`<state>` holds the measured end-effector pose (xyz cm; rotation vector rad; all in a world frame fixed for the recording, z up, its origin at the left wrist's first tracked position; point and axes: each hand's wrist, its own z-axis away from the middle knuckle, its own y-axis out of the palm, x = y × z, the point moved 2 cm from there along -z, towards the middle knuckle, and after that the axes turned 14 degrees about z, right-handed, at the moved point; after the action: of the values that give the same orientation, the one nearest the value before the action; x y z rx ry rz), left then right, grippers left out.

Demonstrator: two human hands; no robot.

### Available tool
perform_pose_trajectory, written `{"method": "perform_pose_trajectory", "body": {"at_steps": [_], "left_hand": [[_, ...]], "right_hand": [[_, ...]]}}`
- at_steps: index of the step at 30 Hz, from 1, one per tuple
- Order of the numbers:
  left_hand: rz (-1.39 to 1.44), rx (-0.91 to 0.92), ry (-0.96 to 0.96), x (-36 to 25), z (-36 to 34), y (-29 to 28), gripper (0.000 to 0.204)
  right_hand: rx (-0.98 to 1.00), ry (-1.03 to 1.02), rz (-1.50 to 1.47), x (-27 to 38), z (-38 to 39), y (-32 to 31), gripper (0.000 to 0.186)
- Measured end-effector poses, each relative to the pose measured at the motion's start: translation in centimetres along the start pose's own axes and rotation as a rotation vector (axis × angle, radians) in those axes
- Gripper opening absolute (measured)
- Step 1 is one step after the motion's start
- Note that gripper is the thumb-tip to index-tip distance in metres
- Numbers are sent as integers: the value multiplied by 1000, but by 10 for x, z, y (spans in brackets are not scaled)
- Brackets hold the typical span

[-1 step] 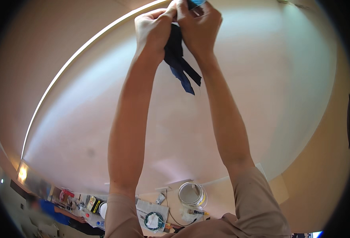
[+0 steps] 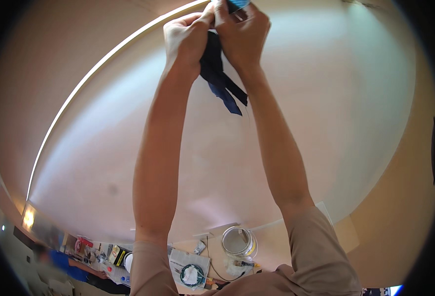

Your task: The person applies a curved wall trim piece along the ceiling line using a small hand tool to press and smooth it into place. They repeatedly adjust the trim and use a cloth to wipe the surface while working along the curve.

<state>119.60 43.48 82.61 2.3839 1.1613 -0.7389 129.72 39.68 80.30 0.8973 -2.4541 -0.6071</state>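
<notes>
Both arms are raised to the top of the view, against a pale curved surface. My left hand (image 2: 183, 42) is closed, its thumb and fingertips pinched beside my right hand at a dark navy cloth (image 2: 212, 59), which hangs down between the wrists in two ragged strips with a loose thread. My right hand (image 2: 242, 39) is also closed, bent round a small dark item with a light-blue top (image 2: 238, 5) at the upper edge. Exactly what sits between the fingertips is partly hidden.
A lit strip (image 2: 99, 64) curves along the left. Below are a tub (image 2: 236, 238), a green-rimmed container (image 2: 191, 274), a brush (image 2: 247, 264) and assorted supplies on a worktop. A person in a blue top (image 2: 62, 261) is at the lower left, near those supplies.
Both my hands and the dark cloth have shifted slightly to the left. The grip looks the same.
</notes>
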Motion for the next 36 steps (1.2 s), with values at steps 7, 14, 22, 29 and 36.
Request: {"method": "perform_pose_trajectory", "body": {"at_steps": [7,14,22,29,36], "left_hand": [[-67,-17,-45,1,-6,2,31],[-74,-45,-71,1,-5,-6,32],[-202,-60,-22,-12,34,-9,35],[-374,-180,55,-6,95,-98,34],[-384,-261,-84,-10,148,-152,34]], "right_hand": [[-24,28,-125,-6,2,7,18],[-36,32,-227,-10,5,16,15],[129,162,-283,-3,24,-6,21],[35,-150,300,-21,8,-6,38],[170,-298,742,14,32,26,44]]}}
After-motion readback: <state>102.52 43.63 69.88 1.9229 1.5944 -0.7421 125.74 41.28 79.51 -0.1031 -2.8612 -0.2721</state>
